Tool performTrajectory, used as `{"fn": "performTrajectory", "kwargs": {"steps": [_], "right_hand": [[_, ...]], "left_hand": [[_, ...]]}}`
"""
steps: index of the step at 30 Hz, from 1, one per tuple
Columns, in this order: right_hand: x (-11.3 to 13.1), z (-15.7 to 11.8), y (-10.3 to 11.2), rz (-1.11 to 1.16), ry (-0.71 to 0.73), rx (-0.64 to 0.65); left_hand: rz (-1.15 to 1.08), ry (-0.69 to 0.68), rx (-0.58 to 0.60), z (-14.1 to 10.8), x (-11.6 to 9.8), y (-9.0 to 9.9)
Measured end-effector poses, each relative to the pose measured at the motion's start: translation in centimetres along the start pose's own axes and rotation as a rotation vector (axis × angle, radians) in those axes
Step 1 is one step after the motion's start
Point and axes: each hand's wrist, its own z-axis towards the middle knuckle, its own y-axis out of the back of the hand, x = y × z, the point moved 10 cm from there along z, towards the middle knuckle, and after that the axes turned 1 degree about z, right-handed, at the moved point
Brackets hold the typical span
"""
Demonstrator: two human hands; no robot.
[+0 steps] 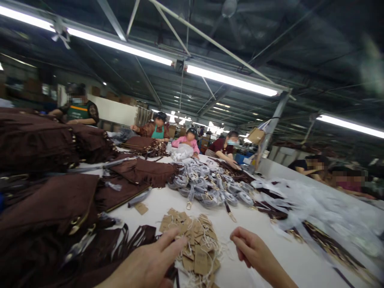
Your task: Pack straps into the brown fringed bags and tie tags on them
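Note:
A pile of brown cardboard tags (199,244) with white strings lies at the front centre of the white table (168,200). My left hand (150,256) reaches over the pile's left side, fingers apart and a little blurred, with nothing visible in them. To the right of the tags, my right hand (250,250) is raised with thumb and index pressed together and the other fingers curled; whatever it may pinch is too small to make out. Past the tags lies a heap of coiled straps (207,180) in clear wrapping with gold clasps.
Dark brown fringed bags (51,204) are stacked along the left. Clear plastic wrapping (327,212) and more straps spread over the right. Several people sit or stand at the table's far side, and a metal post (271,128) rises at the back right.

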Motion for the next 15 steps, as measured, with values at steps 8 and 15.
{"fn": "performTrajectory", "kwargs": {"steps": [8, 15], "right_hand": [[9.6, -6.1, -10.5, 0.106, 0.150, 0.456], [9.6, -5.1, -11.2, 0.106, 0.110, 0.431]], "left_hand": [[0.202, 0.224, 0.150, 1.0, 1.6, -2.8], [-0.369, 0.285, -0.015, -1.6, 4.9, -1.3]]}}
